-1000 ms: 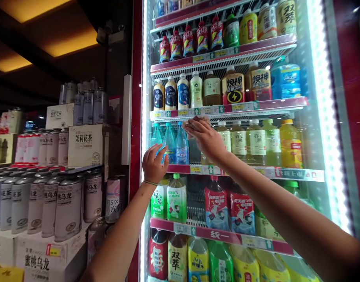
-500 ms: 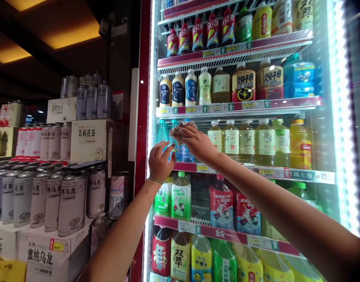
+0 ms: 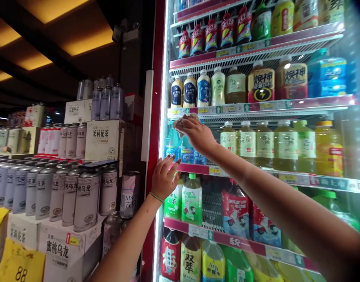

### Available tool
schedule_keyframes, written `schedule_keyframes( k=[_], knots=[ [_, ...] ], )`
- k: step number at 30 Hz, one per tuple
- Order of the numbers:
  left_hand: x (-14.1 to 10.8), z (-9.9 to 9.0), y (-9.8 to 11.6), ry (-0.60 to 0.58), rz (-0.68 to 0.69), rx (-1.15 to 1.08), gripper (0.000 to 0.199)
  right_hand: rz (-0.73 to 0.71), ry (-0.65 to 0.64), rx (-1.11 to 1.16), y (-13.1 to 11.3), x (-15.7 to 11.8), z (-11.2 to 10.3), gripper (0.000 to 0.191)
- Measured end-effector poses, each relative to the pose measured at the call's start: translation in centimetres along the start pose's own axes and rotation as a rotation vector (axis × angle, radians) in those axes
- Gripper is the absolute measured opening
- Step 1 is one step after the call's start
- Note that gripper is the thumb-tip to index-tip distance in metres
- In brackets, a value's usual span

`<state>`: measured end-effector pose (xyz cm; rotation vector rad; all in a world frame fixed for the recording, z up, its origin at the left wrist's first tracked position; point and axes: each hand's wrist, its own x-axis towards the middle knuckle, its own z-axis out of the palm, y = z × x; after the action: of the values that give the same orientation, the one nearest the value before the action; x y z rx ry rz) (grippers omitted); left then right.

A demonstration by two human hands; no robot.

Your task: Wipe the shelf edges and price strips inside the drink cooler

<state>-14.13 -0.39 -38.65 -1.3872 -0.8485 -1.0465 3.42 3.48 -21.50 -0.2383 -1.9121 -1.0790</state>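
Note:
My right hand (image 3: 197,133) is stretched up to the glass front of a lit drinks cooler, its fingers flat over a crumpled pale cloth (image 3: 176,124). The cloth appears pressed against the pane, in front of blue drink bottles (image 3: 186,150). Lower and to the left, my left hand (image 3: 166,178) has its fingers spread and holds nothing. It is close to the cooler's left edge, by the green tea bottles (image 3: 191,199); whether it touches the glass I cannot tell. My palm and fingers hide part of the cloth.
The cooler's red frame (image 3: 159,51) with a white handle strip (image 3: 147,113) stands at its left side. Left of it are stacked cartons (image 3: 105,139) and rows of tall cans (image 3: 87,199). A dark flat object (image 3: 99,164) lies on top of some cans. Yellow price signs (image 3: 21,260) hang low left.
The view has shifted, so the cooler sits farther right. My left hand has moved down relative to the bottles and its fingers are more spread. My right hand keeps the cloth, slightly higher against the shelves.

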Motion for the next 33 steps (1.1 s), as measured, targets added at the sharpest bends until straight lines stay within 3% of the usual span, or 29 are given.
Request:
schedule_keyframes(
  k=[2,7,12,16,21,26,30,33],
  knots=[
    [-0.6,0.1,0.1,0.011,-0.017,-0.012,0.051,0.026,0.011,0.01,-0.5,0.8,0.6,0.052],
    [-1.4,0.3,0.0,0.009,-0.013,-0.04,0.05,-0.1,-0.051,0.064,-1.0,1.5,1.5,0.057],
    [-1.6,0.3,-0.1,0.03,-0.019,-0.042,0.046,0.011,0.014,0.046,-1.6,2.2,2.0,0.052],
    [-1.6,0.3,0.1,0.043,-0.016,-0.032,0.041,-0.13,-0.082,0.098,-2.8,1.6,2.2,0.05],
    [-1.8,0.4,0.2,0.072,0.004,0.009,0.032,0.02,0.001,0.083,-3.4,1.3,2.5,0.047],
    [-2.0,0.4,0.5,0.065,-0.014,0.018,0.027,-0.156,-0.084,0.109,-3.9,0.3,2.5,0.045],
    [-2.0,0.3,0.6,0.072,-0.019,0.018,0.027,-0.023,-0.014,0.071,-3.6,-0.1,2.2,0.049],
    [-2.1,0.3,0.6,0.056,-0.018,0.037,0.026,-0.095,-0.051,0.115,-3.5,-0.5,2.0,0.046]
  ],
)
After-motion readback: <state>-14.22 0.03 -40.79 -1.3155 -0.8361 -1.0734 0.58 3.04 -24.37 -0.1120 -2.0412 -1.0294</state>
